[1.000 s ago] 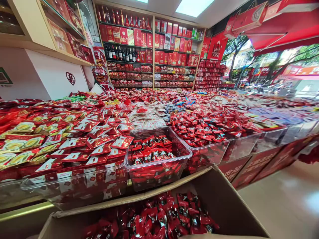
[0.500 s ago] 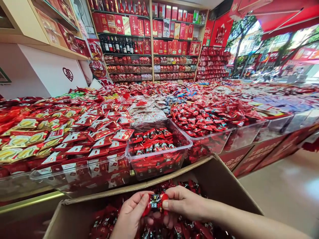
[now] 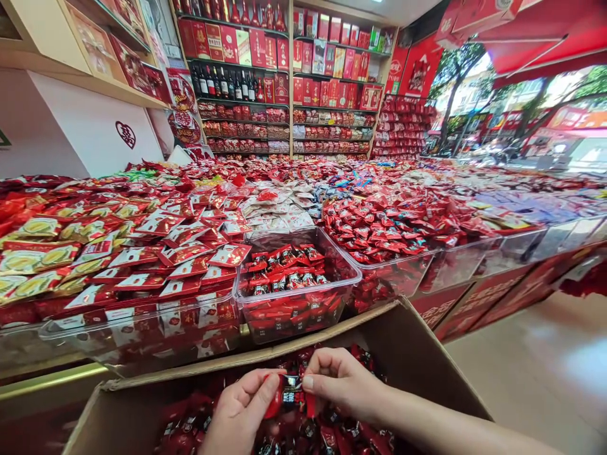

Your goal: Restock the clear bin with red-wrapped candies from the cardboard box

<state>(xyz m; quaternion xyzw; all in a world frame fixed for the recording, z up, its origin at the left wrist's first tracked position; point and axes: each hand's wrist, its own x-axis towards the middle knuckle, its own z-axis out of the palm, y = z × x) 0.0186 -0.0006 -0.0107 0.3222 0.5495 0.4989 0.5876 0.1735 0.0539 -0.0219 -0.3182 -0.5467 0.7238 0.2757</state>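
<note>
Both my hands pinch one red-and-black wrapped candy (image 3: 290, 395) over an open cardboard box (image 3: 417, 354) full of the same candies. My left hand (image 3: 239, 414) grips its left end with thumb and fingers. My right hand (image 3: 344, 382) grips its right end, fingers curled. Just beyond the box stands a clear plastic bin (image 3: 296, 297) partly filled with matching candies.
A wide display counter carries heaps of red packets, with flat red-and-white sachets (image 3: 175, 265) on the left and a heaped bin of red candies (image 3: 393, 234) on the right. Shelves of bottles and red boxes (image 3: 284, 69) line the back wall. Floor (image 3: 545, 373) lies to the right.
A second ago no hands were in view. Both hands then came up from the box holding one candy, and they have since dropped slightly lower and nearer to me.
</note>
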